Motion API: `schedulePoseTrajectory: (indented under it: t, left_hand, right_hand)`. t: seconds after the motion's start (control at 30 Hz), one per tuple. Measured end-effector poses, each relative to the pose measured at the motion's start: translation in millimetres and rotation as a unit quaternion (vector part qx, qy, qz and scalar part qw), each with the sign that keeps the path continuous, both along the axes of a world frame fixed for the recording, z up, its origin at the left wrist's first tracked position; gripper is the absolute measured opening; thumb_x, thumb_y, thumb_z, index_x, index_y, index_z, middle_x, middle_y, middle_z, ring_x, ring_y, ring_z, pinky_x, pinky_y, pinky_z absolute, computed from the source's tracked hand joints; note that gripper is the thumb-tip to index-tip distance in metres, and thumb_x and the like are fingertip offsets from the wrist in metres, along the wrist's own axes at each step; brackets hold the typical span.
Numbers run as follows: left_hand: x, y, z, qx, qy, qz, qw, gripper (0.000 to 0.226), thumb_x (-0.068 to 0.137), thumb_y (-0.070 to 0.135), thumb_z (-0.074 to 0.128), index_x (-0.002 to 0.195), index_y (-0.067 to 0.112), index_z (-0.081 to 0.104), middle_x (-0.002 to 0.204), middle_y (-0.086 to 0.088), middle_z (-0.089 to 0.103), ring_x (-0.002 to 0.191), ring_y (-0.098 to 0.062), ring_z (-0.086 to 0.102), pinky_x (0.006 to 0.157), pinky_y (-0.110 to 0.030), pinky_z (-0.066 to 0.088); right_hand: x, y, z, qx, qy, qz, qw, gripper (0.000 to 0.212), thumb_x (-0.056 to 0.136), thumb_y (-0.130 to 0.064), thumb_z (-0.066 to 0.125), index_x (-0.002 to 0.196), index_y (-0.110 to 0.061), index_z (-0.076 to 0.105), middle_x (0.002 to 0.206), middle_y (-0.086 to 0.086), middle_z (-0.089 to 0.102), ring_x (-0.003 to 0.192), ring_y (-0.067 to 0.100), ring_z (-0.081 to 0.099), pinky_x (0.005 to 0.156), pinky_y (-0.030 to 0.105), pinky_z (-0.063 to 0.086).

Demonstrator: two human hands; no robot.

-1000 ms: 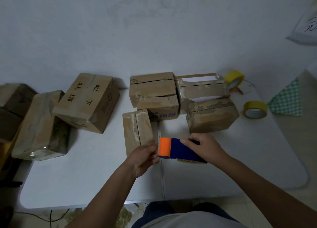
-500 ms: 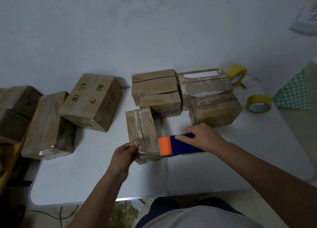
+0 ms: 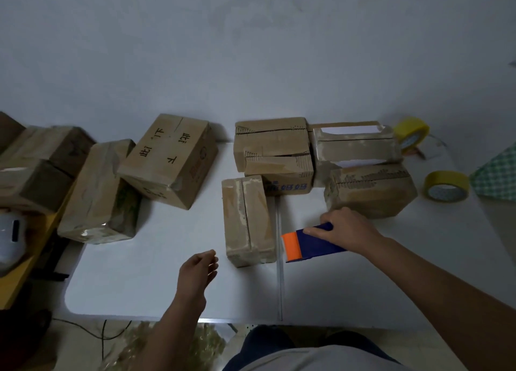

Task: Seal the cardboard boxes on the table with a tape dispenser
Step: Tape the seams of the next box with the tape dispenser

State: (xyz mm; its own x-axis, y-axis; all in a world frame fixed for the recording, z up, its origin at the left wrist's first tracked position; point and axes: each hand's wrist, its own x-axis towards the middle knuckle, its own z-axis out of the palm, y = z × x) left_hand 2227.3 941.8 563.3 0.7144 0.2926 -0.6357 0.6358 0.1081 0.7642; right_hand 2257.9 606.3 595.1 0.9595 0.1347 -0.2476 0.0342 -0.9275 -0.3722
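R grip grasps tape dispenser just right of small box on surface; L grip relaxed, empty, left of box.

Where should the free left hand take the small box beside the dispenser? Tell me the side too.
Grip the small box across its long side walls, coming from above at the near end. It lies flat, seam up, with bare table on its left; the tape dispenser crowds its right.

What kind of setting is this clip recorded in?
Probably a small home or back-room packing spot rather than a warehouse: worn cardboard boxes crowd a white folding table against a bare wall, with spare yellow tape rolls and a tape dispenser under the right hand.
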Motion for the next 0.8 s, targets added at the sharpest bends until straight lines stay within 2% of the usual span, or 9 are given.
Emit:
schedulePoseTrajectory:
  t: [0.13,0.33,0.4,0.5,0.63,0.8]
  left_hand:
    - [2,0,1,0.008,-0.003,0.005,1.0,0.01,0.096,0.016,0.062,0.094,0.009,0.067,0.1,-0.013,0.068,0.094,-0.025,0.064,0.079,-0.031,0.05]
    - [2,-4,-6,0.028,-0.009,-0.01,1.0,0.013,0.094,0.018,0.066,0.1,0.006,0.066,0.102,-0.01,0.067,0.093,-0.022,0.063,0.076,-0.03,0.049]
    - [2,-8,-9,0.05,-0.018,-0.028,0.998,0.021,0.091,0.022,0.07,0.101,0.005,0.063,0.101,-0.007,0.065,0.091,-0.022,0.061,0.075,-0.03,0.049]
    - [3,-16,-11,0.108,-0.014,-0.064,0.992,0.032,0.085,0.033,0.076,0.104,0.013,0.059,0.098,-0.001,0.062,0.091,-0.018,0.059,0.082,-0.035,0.051]
    - [11,-6,-9,0.159,-0.017,-0.089,0.983,0.036,0.083,0.038,0.077,0.105,0.019,0.056,0.097,0.001,0.062,0.09,-0.01,0.057,0.074,-0.031,0.045]
    - [29,26,-10,0.153,-0.011,-0.137,0.979,0.037,0.083,0.038,0.077,0.106,0.017,0.058,0.101,-0.004,0.062,0.098,-0.02,0.059,0.086,-0.037,0.049]
  right_hand:
    - [6,3,-1,-0.005,0.003,0.001,1.0,0.05,0.08,-0.078,0.045,0.066,-0.03,0.052,0.062,-0.01,0.053,0.057,0.004,0.052,0.049,0.019,0.032]
    - [9,3,-5,-0.007,0.023,-0.005,1.0,0.049,0.081,-0.076,0.047,0.064,-0.03,0.05,0.063,-0.009,0.052,0.058,0.005,0.052,0.048,0.02,0.031]
    - [9,6,-8,-0.014,0.031,-0.009,0.999,0.05,0.082,-0.075,0.047,0.068,-0.027,0.053,0.064,-0.008,0.053,0.059,0.006,0.052,0.049,0.021,0.032]
    - [8,14,-13,-0.021,0.042,-0.018,0.999,0.054,0.083,-0.074,0.046,0.067,-0.023,0.053,0.063,-0.006,0.052,0.059,0.008,0.052,0.049,0.023,0.034]
    - [-1,28,-22,-0.031,0.042,-0.034,0.998,0.056,0.085,-0.073,0.043,0.066,-0.021,0.053,0.062,-0.005,0.052,0.058,0.009,0.051,0.049,0.023,0.032]
    - [-16,48,-38,-0.022,0.019,-0.057,0.998,0.054,0.085,-0.074,0.04,0.073,-0.024,0.055,0.065,-0.008,0.052,0.059,0.005,0.05,0.05,0.02,0.031]
